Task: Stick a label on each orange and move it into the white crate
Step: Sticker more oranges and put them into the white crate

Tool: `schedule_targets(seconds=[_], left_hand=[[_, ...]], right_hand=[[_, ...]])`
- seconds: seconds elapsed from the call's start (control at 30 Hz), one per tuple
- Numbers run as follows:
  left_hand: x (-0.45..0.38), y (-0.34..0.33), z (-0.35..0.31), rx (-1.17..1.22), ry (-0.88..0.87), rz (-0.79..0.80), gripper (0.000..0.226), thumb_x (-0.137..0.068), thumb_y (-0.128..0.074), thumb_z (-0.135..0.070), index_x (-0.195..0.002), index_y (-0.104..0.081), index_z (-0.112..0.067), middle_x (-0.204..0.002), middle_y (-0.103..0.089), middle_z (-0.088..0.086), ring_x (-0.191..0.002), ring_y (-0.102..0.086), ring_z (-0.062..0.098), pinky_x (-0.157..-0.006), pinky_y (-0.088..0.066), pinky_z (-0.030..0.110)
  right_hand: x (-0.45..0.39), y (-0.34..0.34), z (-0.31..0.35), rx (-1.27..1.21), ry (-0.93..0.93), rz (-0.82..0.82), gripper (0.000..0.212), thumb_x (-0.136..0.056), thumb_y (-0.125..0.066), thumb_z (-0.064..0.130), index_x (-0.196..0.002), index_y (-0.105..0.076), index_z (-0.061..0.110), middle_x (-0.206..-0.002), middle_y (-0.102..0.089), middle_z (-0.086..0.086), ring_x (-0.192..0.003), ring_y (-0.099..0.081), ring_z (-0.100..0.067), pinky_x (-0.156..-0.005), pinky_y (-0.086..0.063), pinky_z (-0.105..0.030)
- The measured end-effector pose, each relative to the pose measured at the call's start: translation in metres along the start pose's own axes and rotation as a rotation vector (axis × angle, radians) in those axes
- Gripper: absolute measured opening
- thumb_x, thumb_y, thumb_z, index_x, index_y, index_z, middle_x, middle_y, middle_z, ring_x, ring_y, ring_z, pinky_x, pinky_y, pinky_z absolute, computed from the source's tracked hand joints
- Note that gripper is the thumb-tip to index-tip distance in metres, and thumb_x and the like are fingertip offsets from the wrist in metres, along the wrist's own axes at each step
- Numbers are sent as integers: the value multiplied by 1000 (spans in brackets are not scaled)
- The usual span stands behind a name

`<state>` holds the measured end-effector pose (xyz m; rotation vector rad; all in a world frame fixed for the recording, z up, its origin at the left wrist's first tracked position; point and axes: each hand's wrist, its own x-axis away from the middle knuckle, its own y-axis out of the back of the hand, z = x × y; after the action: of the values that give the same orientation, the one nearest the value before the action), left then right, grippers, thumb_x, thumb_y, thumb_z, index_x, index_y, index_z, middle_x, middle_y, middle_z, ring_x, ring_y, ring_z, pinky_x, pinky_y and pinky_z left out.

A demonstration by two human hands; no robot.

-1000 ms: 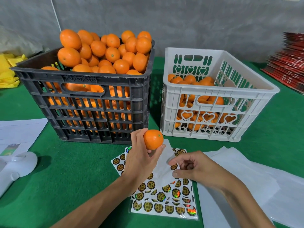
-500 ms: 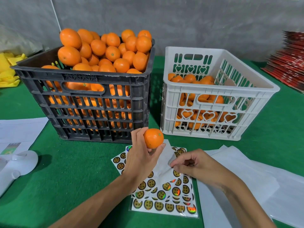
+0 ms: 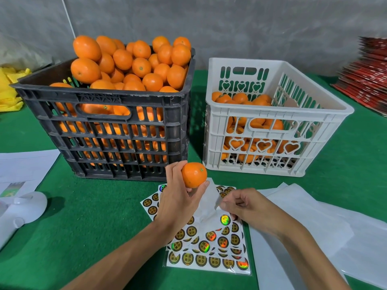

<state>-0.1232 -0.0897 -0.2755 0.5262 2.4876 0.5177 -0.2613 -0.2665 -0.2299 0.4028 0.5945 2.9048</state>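
While both hands work at the near middle of the green table (image 3: 88,216), the scene reads as follows.

Left hand: the left hand (image 3: 178,197) grips one orange (image 3: 193,175) between curled fingers and thumb, raised above the sticker sheets (image 3: 206,245) and just near of the gap between the two crates.
Right hand: the right hand (image 3: 247,208) has its fingers curled in a pinch over the sheets (whether it pinches a label or the curled white backing paper (image 3: 209,203) I cannot tell).
Far left: the black crate (image 3: 117,130) is heaped with oranges above its rim, close beyond the left hand.
Far right: the white crate (image 3: 270,122) is partly filled, its top open, well apart from the held orange.
Right side: loose white paper sheets (image 3: 314,222) lie beside and under the right forearm.
Left edge: printed papers (image 3: 23,166) and a white plastic object (image 3: 18,208), both cut off by the frame.
Open room: bare green table lies left of the sheets and right of the white crate.
Hard to see: yellow material (image 3: 10,88) at far left and a red stack (image 3: 368,74) at far right are cut off; the text on the stickers is too small to read.
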Motion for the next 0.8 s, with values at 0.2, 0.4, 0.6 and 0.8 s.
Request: schedule_targets(seconds=[0.2, 0.4, 0.6, 0.8], left_hand=[[0, 2, -3, -55, 19, 52, 76, -84, -61, -75, -144, -33, -39, -143, -30, -17, -91, -65, -11, -70, -60, 16], [-1, -1, -11, -173, -100, 118, 75, -85, -80, -52, -146, -42, -28, -144, -36, -14, -93, -65, 9, -70, -62, 25], [-6, 8, -17, -150, -93, 78, 76, -86, -81, -46, -149, -42, -30, -143, -37, -13, -91, -62, 0, -68, -58, 17], [-36, 22, -68, -160, -305, -90, 77, -84, -80, -43, -151, -47, -21, -144, -39, -6, -84, -62, 10, -63, -52, 13]], right_hand=[[-11, -11, 4, 229, 165, -622, 20, -104, -57, 38, -87, -62, 27, -67, -64, 15, -63, -60, -5, -56, -41, -14], [-21, -42, 18, 377, 392, -818, 13, -103, -61, 31, -100, -70, 22, -95, -55, 12, -82, -57, -7, -65, -50, -29], [-12, -46, 19, 454, 546, -750, 31, -104, -58, 36, -127, -70, 18, -120, -58, 9, -104, -61, -5, -76, -57, -30], [-9, -40, 64, 581, 563, -958, 59, -95, -59, 58, -131, -66, 13, -118, -62, -1, -91, -65, -11, -62, -57, -23]])
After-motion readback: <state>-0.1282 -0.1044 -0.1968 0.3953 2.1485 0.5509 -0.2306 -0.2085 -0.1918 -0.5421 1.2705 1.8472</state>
